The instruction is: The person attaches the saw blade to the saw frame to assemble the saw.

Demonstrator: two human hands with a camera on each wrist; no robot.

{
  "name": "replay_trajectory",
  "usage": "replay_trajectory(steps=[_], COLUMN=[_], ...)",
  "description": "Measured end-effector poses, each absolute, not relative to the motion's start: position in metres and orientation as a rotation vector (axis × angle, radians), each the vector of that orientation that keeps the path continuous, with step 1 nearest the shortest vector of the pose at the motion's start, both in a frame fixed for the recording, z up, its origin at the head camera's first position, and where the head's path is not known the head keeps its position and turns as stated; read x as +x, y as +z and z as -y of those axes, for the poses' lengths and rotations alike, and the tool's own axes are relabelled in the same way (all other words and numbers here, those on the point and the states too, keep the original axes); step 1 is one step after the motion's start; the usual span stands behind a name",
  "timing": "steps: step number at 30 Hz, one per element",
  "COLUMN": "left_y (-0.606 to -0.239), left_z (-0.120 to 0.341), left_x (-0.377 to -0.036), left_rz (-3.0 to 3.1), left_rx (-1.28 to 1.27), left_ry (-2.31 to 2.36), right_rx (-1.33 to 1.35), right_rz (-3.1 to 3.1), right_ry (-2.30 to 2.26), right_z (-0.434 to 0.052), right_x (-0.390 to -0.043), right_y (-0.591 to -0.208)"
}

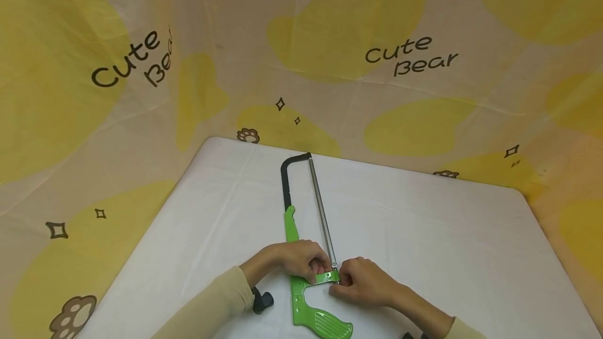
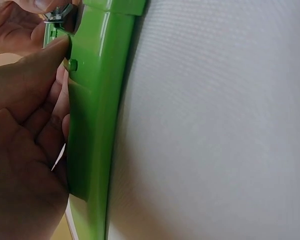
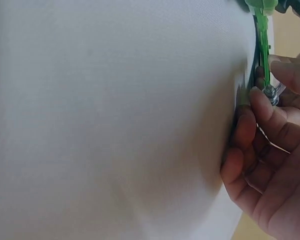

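A hacksaw with a green handle and a black front frame lies on the white table, its blade running up towards the far edge. My left hand grips the green frame near the short arm that carries the blade's near end. In the left wrist view, the thumb presses on the green metal. At the tip of that arm, my right hand pinches a small metal wing nut between thumb and fingers. The right fingers partly cover the nut.
The white table has cloth walls printed with yellow patches close behind it and at the left. A black round-ended piece shows beside the left sleeve. Another dark piece shows under the right wrist at the bottom edge.
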State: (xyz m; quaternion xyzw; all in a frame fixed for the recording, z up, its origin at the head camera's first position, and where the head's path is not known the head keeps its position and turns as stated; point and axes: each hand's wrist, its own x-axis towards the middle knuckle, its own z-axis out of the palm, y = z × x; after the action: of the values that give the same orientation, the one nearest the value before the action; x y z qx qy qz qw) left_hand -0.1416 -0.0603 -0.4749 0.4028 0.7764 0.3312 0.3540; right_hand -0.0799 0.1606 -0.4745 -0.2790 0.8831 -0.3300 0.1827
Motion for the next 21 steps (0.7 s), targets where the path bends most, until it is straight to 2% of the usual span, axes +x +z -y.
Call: replay_trajectory(steps=[21], left_y=[-0.475], left_z=[0.06], left_x=[-0.142], left_rz=[-1.998], left_rx=[1.01], left_ry=[0.879], right_rx=[-0.864], right_rz=[-2.362], right_ry=[-0.954], right_z=[-0.173], right_x=[-0.084], right_y=[-0.474])
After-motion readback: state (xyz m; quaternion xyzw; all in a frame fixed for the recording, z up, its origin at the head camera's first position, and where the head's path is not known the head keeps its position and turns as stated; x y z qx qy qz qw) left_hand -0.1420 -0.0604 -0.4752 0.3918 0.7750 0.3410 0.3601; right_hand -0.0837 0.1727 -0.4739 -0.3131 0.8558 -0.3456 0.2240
